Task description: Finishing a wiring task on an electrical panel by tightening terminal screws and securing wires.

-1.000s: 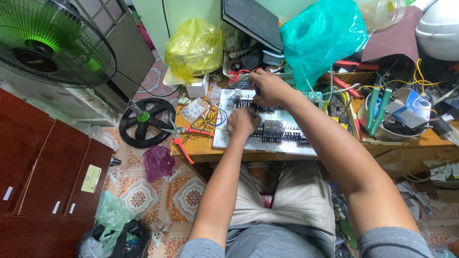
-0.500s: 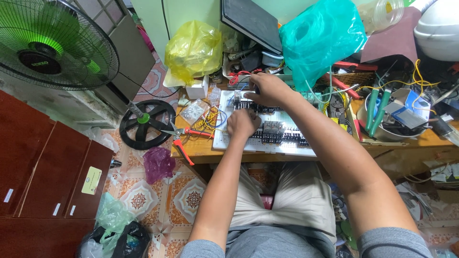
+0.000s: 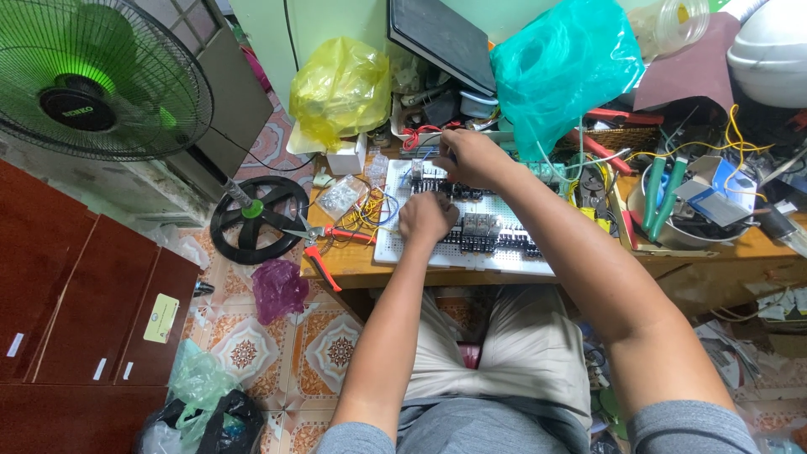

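1. The person sat at a cluttered wooden table (image 3: 353, 267), both hands on a white perforated board (image 3: 403, 248) that lay flat near its front edge.
2. The left hand (image 3: 426, 217) was curled into a loose fist, knuckles up, resting at the near row of black components (image 3: 496, 240) on the board; whether it pinched anything could not be told.
3. The right hand (image 3: 467, 156) reached to the far row, fingers bent down onto the parts there, its grip hidden.
4. The step in hand looked like seating or wiring parts on the board.
5. The next move likely called for fine fingertip pressure, with the board kept steady and the yellow wires (image 3: 377, 210) kept clear.
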